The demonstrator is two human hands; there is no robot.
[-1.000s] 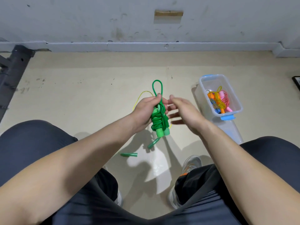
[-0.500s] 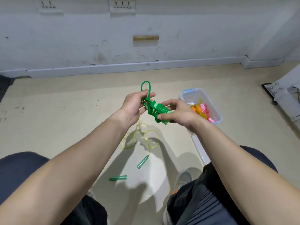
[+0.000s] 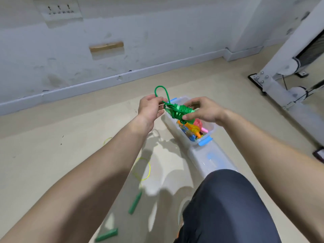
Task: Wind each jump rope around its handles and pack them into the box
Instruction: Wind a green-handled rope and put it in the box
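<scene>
Green jump rope point(image 3: 177, 111) shifted above clear box point(image 3: 212, 129); left hand point(image 3: 149, 108) pinched its loop point(image 3: 159, 86), right hand point(image 3: 205, 111) gripped its wound middle.

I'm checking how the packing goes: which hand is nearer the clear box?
Right. The right hand hangs over the clear box, gripping the wound green jump rope; the left hand pinches the rope's loop just left of the box.

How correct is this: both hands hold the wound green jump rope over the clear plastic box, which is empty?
One error: the head view shows the clear plastic box holds orange, yellow and pink ropes. The left hand and right hand do hold the wound green jump rope over it.
</scene>
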